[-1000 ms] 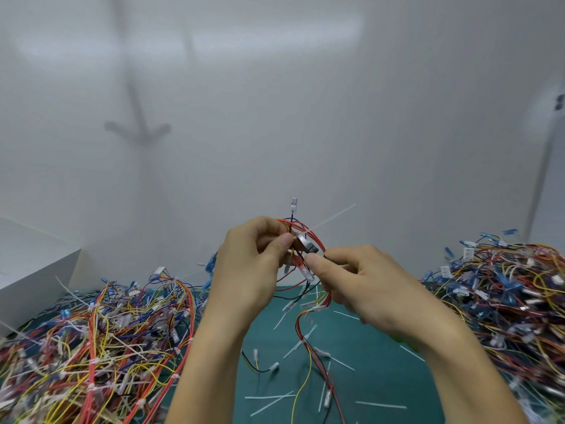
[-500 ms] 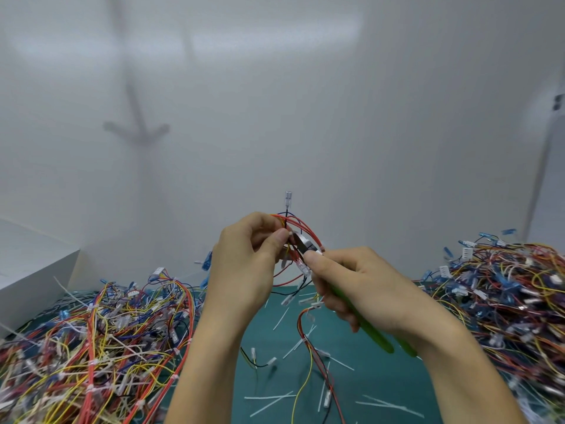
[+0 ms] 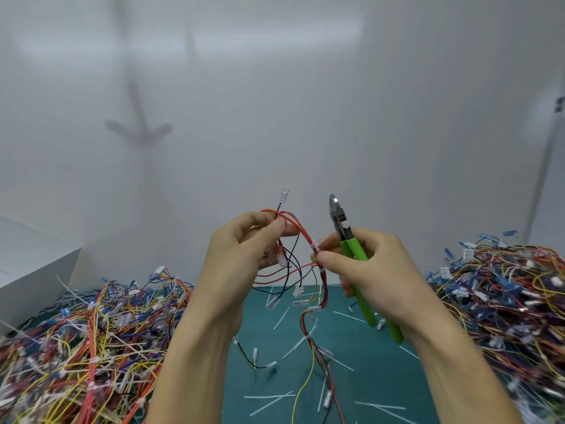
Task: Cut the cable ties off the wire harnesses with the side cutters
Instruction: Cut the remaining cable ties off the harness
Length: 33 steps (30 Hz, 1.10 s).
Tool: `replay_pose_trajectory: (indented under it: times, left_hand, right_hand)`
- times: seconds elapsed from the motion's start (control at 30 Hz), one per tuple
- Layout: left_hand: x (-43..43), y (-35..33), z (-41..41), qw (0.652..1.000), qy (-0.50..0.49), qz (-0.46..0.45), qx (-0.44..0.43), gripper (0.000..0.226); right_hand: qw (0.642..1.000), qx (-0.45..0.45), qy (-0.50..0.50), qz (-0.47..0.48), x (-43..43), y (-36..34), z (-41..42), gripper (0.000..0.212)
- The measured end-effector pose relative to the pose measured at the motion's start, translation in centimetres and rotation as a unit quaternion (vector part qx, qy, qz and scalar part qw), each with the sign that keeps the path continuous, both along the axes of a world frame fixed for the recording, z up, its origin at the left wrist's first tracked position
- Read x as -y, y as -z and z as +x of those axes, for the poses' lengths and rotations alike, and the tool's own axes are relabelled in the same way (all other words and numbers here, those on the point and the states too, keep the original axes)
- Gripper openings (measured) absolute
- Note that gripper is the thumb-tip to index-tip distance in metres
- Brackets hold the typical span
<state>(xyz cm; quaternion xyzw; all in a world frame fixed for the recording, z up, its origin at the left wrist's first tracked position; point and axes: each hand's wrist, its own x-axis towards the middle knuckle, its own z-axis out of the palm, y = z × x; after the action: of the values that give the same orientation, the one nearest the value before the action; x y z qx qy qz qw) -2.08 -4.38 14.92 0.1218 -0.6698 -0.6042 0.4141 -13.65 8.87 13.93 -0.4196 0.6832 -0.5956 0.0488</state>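
Observation:
My left hand [image 3: 241, 258] pinches a wire harness [image 3: 301, 237] of red, black and yellow wires, held up above the mat. A white cable tie [image 3: 314, 245] sits round the red bundle, close to my right thumb. My right hand [image 3: 367, 270] grips the green-handled side cutters [image 3: 351, 249], whose jaws point up and stand clear of the wires. Its thumb and forefinger also pinch the harness just below the tie. The rest of the harness hangs down to the green mat [image 3: 367, 362].
A big tangle of tied harnesses [image 3: 85, 338] fills the left of the mat, and another pile [image 3: 504, 295] fills the right. Cut white tie scraps [image 3: 269, 399] lie scattered on the mat between them. A white box [image 3: 33, 270] stands at far left. A white wall rises behind.
The cutters have come away from the harness and swung upright. My hands have moved apart, and the right thumb and forefinger now pinch the wires.

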Motion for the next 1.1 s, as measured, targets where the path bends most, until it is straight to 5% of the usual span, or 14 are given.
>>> replay_pose_trajectory:
  times: [0.17, 0.33, 0.53, 0.83, 1.1]
  left_hand:
    - [0.4, 0.2, 0.1, 0.999, -0.022, -0.029, 0.007, 0.012]
    - [0.6, 0.6, -0.3, 0.971, -0.166, -0.157, 0.076, 0.002]
    - [-0.5, 0.6, -0.6, 0.932, -0.264, -0.221, 0.113, 0.024]
    - [-0.3, 0.6, -1.0, 0.999, -0.020, -0.027, 0.025, 0.006]
    - [0.7, 0.6, -0.5, 0.999, -0.034, 0.018, -0.023, 0.009]
  right_hand:
    - [0.999, -0.009, -0.026, -0.023, 0.1, -0.2, 0.5, 0.005]
    - [0.997, -0.007, -0.013, -0.082, 0.8, -0.1, 1.3, 0.010]
    - [0.988, -0.002, 0.075, -0.138, 2.4, 0.9, 1.5, 0.017]
    - [0.989, -0.002, 0.031, -0.144, 2.3, 0.8, 2.3, 0.019]
    - [0.991, -0.096, 0.065, -0.061, 1.3, 0.0, 2.3, 0.034]
